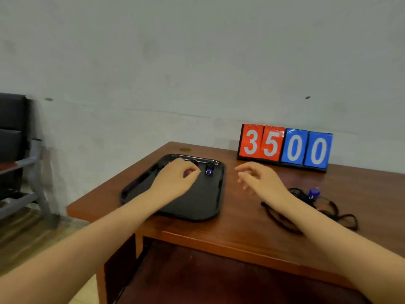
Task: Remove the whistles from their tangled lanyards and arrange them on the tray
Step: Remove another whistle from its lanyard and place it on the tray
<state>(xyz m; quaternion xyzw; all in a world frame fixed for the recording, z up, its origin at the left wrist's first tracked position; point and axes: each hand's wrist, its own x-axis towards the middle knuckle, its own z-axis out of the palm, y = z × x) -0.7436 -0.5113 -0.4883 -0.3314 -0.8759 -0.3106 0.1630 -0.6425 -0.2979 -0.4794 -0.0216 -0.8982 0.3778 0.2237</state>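
A black tray [197, 205] lies on the left part of the brown table [241, 235]. A blue whistle [208, 170] stands near the tray's far edge, with a black whistle [194, 161] beside it and more whistles partly hidden behind my hand. My left hand [177, 178] hovers over that row, its fingers curled and pinching a small whistle that is mostly hidden. My right hand [258, 178] hangs open above the table, just right of the tray. A tangle of black lanyards [328, 207] lies behind my right wrist, with a blue whistle [313, 192] in it.
A flip scoreboard [285, 148] reading 3500 stands at the back of the table against the wall. A dark chair with a grey frame [22, 163] stands on the floor to the left. The table's front edge runs below my forearms.
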